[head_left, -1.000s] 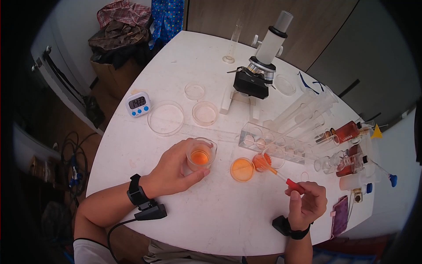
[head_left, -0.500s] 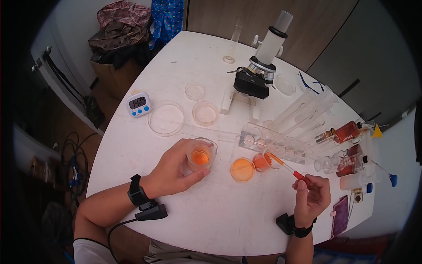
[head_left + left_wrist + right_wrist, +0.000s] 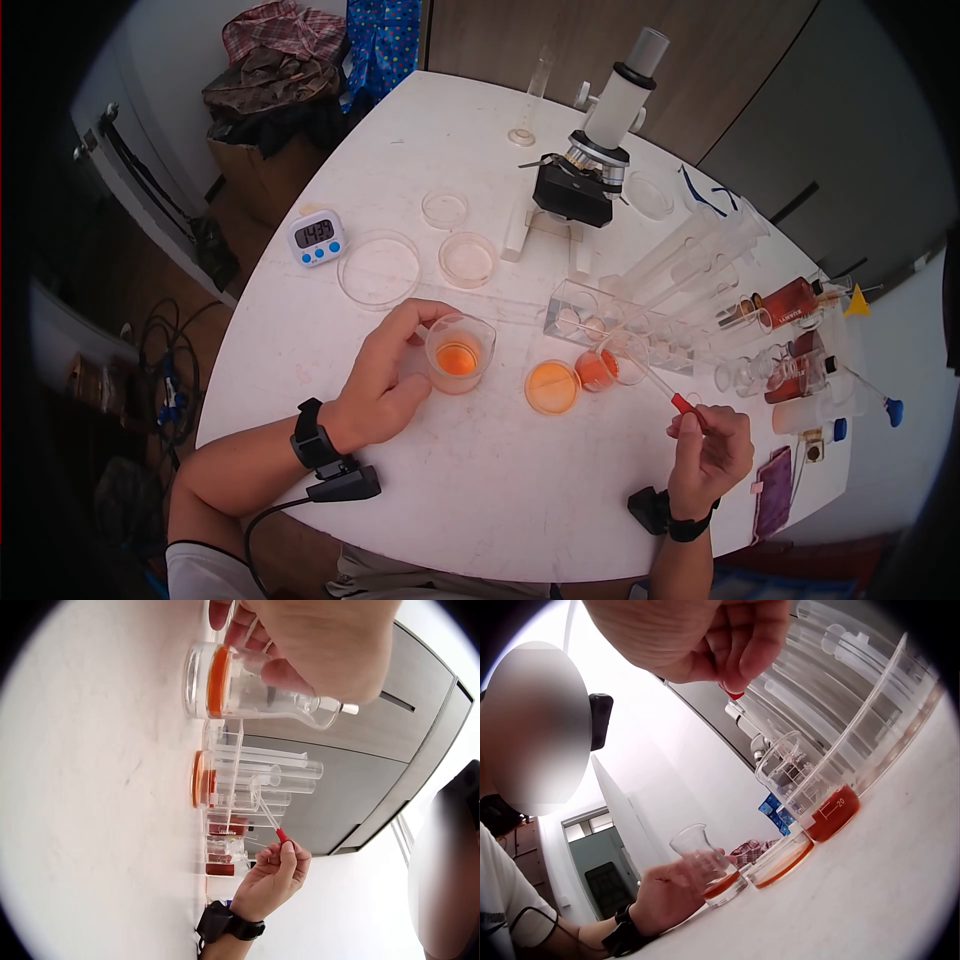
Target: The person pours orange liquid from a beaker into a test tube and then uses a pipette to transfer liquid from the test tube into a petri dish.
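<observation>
My left hand [image 3: 375, 385] is around the near side of a flared glass vessel [image 3: 470, 380] with orange liquid in its base. Its thumb lies off the front of the glass, and the fingers arch loosely at the back. My right hand [image 3: 712, 450] pinches the red bulb of a dropper [image 3: 683, 403]. The dropper's clear tube slants into the mouth of a small beaker [image 3: 834, 814], which holds red-orange liquid and shows a 20 mark in the right wrist view. Between the two vessels lies a petri dish [image 3: 552, 387] of orange liquid.
Behind the beaker stands a clear rack [image 3: 650, 340] with test tubes leaning right. A microscope [image 3: 590, 180], petri dishes [image 3: 378, 270] and a timer [image 3: 316, 238] sit farther back. Red bottles [image 3: 790, 300] and a purple cloth [image 3: 773, 490] are at the right.
The orange liquid seen in the dropper tube is gone; the tube now looks clear. My right hand has shifted slightly right and up. My left thumb has drawn back from the vessel.
</observation>
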### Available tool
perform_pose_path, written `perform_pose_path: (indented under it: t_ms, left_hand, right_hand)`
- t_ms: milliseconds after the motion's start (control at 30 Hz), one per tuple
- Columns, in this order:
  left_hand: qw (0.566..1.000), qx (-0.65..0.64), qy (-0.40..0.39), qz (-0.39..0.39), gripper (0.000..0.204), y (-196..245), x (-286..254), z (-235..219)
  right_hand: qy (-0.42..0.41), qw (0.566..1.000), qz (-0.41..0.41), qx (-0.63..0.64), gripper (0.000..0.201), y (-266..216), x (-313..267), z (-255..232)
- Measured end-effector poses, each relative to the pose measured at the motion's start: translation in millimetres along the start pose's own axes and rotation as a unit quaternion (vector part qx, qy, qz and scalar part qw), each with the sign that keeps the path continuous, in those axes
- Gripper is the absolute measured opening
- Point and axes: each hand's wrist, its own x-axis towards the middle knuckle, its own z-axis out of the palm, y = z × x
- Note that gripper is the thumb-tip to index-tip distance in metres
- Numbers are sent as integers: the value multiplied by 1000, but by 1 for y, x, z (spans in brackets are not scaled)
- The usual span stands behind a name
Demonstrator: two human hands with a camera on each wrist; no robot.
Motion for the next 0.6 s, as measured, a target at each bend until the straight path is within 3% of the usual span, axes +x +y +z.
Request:
perform_pose_path:
  t_ms: [167,233,600]
  left_hand:
    - [996,-31,82,6,56,-9,0,-1]
    - [992,-69,104,-28,56,-2,0,2]
    - [989,-71,128,-18,49,1,0,4]
  right_hand:
    - [-20,1000,-4,2,16,1,1,-3]
    - [-27,1000,-1,-4,17,1,1,-2]
    - [-87,996,-27,-20,16,-1,1,-5]
